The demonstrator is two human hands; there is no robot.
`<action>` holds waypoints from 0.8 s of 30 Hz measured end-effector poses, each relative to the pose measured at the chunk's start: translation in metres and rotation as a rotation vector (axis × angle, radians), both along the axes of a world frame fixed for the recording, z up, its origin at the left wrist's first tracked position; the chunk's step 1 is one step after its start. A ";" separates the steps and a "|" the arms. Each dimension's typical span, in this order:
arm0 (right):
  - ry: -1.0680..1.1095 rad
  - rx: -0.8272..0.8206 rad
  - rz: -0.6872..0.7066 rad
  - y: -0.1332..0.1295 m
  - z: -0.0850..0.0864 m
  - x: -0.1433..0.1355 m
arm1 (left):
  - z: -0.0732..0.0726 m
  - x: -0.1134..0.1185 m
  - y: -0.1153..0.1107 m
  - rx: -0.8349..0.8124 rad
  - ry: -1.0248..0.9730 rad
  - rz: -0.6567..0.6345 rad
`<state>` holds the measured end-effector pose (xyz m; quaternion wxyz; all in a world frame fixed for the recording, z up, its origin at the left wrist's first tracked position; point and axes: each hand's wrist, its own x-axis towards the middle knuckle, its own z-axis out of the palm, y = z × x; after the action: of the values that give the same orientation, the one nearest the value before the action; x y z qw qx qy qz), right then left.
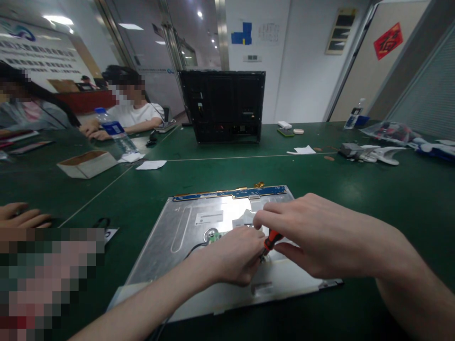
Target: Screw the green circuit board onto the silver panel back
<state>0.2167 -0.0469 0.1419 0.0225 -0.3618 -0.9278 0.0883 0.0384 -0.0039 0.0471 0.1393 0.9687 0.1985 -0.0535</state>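
Note:
A flat silver metal panel [159, 246], probably the back of a display panel, lies on the green table. A blue circuit strip [234, 193] runs along its far edge. My right hand [302, 232] grips a red and black screwdriver [272, 239], its shaft slanting down to the panel. Close beside the tip, my left hand [236, 253] rests low over the panel with curled fingers; whatever they hold is hidden. A small green circuit board [215, 237] and a round metal part [210, 234] show past the left hand, with a black cable [194, 249] leading away.
Behind the panel stands a black monitor housing [223, 106]. An open box [87, 164], a water bottle [115, 130] and paper [151, 165] lie left; a grey-white tool [369, 152] lies right. Another person's hand [23, 216] is at far left. Two people sit across the table.

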 end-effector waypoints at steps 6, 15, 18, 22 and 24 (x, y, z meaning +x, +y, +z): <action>-0.015 0.038 -0.014 0.000 -0.002 -0.001 | -0.002 0.000 0.001 -0.009 -0.007 0.002; 0.009 0.010 0.000 0.001 -0.001 -0.001 | -0.003 -0.001 0.001 0.001 -0.015 0.000; 0.011 0.013 -0.004 0.001 -0.002 -0.002 | -0.004 -0.001 0.001 -0.017 -0.014 0.007; -0.023 0.068 -0.058 0.001 0.000 -0.006 | -0.006 -0.001 0.002 -0.021 -0.017 0.016; -0.033 0.075 -0.068 0.001 0.001 -0.007 | -0.007 -0.001 0.002 -0.030 -0.022 0.015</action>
<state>0.2101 -0.0464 0.1427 0.0236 -0.3935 -0.9178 0.0466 0.0370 -0.0019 0.0405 0.1563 0.9655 0.2033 -0.0447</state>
